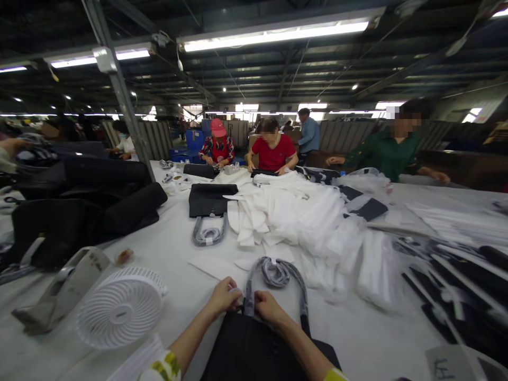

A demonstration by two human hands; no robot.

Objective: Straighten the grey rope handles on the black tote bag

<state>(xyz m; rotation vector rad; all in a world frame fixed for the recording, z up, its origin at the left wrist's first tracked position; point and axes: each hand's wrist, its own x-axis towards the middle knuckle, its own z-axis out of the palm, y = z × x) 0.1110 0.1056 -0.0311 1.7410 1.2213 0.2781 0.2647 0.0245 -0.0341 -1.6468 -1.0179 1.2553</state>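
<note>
hands meet at six o'clock, low in your view. your left hand [225, 296] and your right hand [269, 308] sit just beside each other, both with fingers clenched on the near end of the grey wrapped handle [278, 275] where it joins the black bag [257, 346]. the bag lies flat on the white desk [174, 248] right under your forearms, and its handle loops away toward twelve o'clock, with a bundle of wrapping gathered at the top of the loop.

at eight o'clock a small white fan [120, 308] lies on the desk, and just beyond it, toward nine o'clock, a tape dispenser [63, 288]. at eleven o'clock a second black bag [209, 200] rests flat with its own grey handle curled in front of it. a heap of white foam sheets [301, 217] spreads from twelve to two o'clock, well apart from your hands. dark bags [79, 206] pile up at ten o'clock.

across the desk at twelve o'clock a person in a red shirt [273, 153] works, with a person in a red cap [217, 142] beside them and a person in green [383, 153] at one o'clock.
</note>
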